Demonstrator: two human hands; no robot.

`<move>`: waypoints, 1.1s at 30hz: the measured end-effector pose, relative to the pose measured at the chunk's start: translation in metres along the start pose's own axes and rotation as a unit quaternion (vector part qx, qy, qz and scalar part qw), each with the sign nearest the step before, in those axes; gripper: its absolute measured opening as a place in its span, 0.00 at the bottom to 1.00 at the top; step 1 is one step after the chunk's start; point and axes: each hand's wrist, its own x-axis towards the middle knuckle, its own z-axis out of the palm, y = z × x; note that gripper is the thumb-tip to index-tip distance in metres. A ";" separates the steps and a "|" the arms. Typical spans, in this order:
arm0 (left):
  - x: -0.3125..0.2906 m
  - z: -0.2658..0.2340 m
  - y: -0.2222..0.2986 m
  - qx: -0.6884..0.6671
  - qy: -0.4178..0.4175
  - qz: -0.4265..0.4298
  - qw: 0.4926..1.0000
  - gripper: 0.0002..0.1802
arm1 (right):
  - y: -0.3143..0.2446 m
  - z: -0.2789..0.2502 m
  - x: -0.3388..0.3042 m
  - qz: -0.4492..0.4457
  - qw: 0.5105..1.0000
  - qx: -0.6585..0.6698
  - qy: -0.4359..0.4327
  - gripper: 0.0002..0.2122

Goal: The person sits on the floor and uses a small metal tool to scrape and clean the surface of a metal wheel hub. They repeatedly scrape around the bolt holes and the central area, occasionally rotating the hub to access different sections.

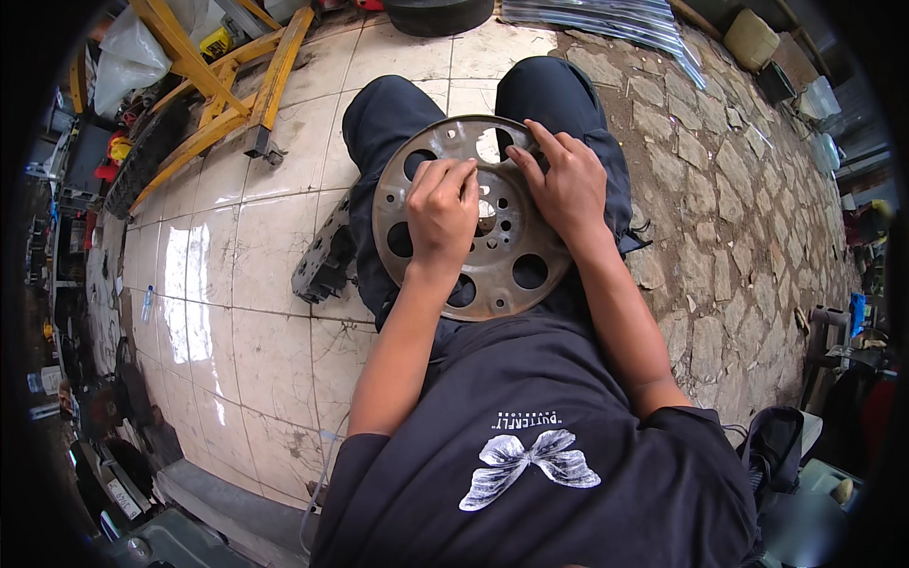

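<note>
"Step?"
"Handling the disc point(494, 268) lying across the thighs point(559, 90) — maybe inspecting. Next move likely calls for steadying it."
"Hands?"
"Left hand point(443, 210) curled, fingertips bunched near centre — can't tell if gripping anything. Right hand point(568, 185) loosely spread, forefinger at rim, thumb by a hole. Forearms point(630, 317) angle inward."

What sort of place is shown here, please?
Probably a mechanical workshop, though I cannot be certain. The large metal disc with holes, the yellow hoist-like frame and the ridged, shiny sheets suggest it.
</note>
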 end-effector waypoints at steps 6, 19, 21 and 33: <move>0.030 0.010 -0.014 0.016 0.033 -0.006 0.999 0.10 | -0.001 0.001 0.002 0.007 1.000 0.003 -0.001 0.24; 0.034 0.010 -0.019 0.034 0.040 0.015 0.999 0.10 | -0.002 0.002 0.003 -0.006 1.000 0.002 0.002 0.24; 0.022 0.008 -0.017 0.025 0.021 0.009 0.999 0.10 | 0.002 0.002 0.000 -0.010 1.000 -0.001 0.002 0.24; 0.015 0.004 -0.014 0.035 0.015 0.009 0.999 0.09 | 0.001 0.002 -0.002 -0.011 1.000 0.001 0.001 0.23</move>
